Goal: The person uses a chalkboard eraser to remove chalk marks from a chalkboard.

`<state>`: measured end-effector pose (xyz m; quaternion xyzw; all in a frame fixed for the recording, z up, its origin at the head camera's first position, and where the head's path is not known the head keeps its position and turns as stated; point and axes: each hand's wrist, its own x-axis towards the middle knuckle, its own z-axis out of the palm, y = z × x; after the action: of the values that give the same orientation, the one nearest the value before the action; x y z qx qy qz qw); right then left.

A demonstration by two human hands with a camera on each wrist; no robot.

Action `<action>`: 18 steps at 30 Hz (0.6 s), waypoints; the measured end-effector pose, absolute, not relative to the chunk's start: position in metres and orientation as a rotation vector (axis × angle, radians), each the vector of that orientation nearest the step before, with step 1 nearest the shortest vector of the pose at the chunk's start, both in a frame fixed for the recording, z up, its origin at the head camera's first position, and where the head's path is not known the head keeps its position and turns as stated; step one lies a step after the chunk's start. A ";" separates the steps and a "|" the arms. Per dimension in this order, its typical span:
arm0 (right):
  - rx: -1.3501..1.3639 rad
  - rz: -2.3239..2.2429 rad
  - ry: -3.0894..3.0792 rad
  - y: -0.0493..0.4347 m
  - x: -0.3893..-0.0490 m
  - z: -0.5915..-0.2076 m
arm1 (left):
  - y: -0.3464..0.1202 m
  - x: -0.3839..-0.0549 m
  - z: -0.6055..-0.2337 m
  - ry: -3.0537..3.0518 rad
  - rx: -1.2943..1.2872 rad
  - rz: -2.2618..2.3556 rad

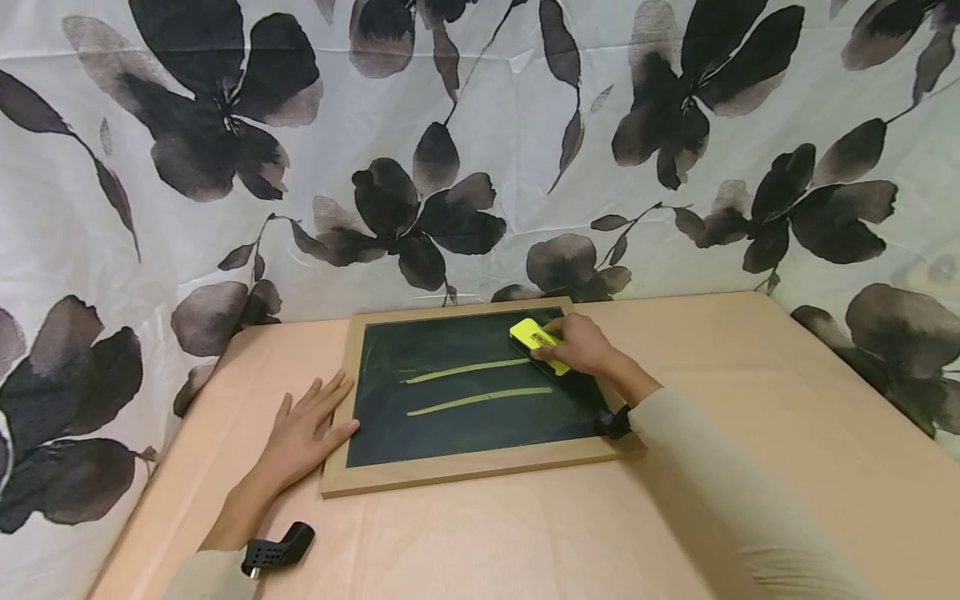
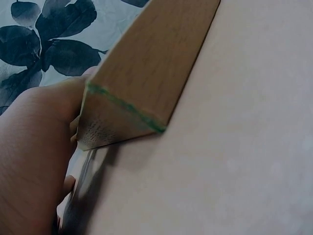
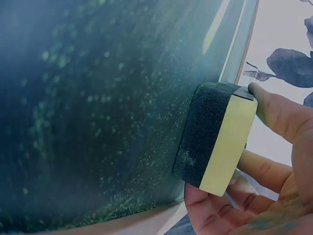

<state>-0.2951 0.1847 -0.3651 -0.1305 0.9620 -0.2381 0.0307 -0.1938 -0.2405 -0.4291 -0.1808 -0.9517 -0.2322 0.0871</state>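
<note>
head view shows the left hand [image 1: 303,437], fingers loosely spread, against the chalkboard's [image 1: 472,437] left edge, likely steadying it, while the right hand [image 1: 588,343] pinches the yellow eraser [image 1: 536,337] by its sides over the far right, seemingly leaving its dark face [image 3: 204,134] free for rubbing.

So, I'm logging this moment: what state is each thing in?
Wood-framed dark rectangular chalkboard: lying on the pale peach table, smudged
Yellow block eraser with black felt: held at the board, felt dusty
Two yellow-green chalk lines: visible, upper one reaching the eraser
Bare right hand: fingers gripping the eraser
Bare left hand: fingers spread, thumb on the board's edge
White cloth with dark flowers: hung behind the table, creased
</note>
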 end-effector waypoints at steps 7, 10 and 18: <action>-0.412 -0.710 2.960 0.176 -0.295 -0.363 | -0.242 -0.195 -0.429 -2.854 -0.530 -0.702; -0.416 -0.706 2.960 0.172 -0.297 -0.363 | -0.243 -0.197 -0.429 -2.863 -0.524 -0.705; -0.455 -0.662 2.976 0.160 -0.309 -0.365 | -0.237 -0.200 -0.431 -2.855 -0.496 -0.697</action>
<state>-0.3090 0.1602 -0.3651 -0.1475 0.9650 -0.2147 0.0297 -0.2000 -0.2374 -0.4307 -0.1659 -0.9548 -0.2330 0.0805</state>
